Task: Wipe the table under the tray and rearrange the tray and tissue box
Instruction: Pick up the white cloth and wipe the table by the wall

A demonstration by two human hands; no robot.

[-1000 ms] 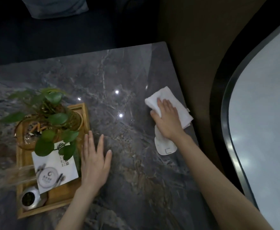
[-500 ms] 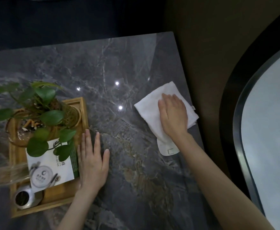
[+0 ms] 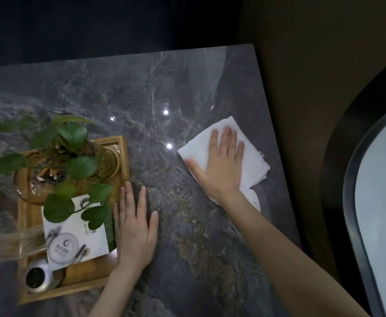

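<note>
the dark grey marble table fills most of the view. the wooden tray sits at its left side and holds a green plant in a glass bowl, a white box and a small metal tin. the white folded cloth lies near the right edge. the right hand presses flat on the cloth, fingers spread. the left hand lies flat and open against the right rim of the tray.

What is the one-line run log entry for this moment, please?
phase: wiping | right hand: flat on white cloth | left hand: flat beside wooden tray | table: tray not yet returned
</note>
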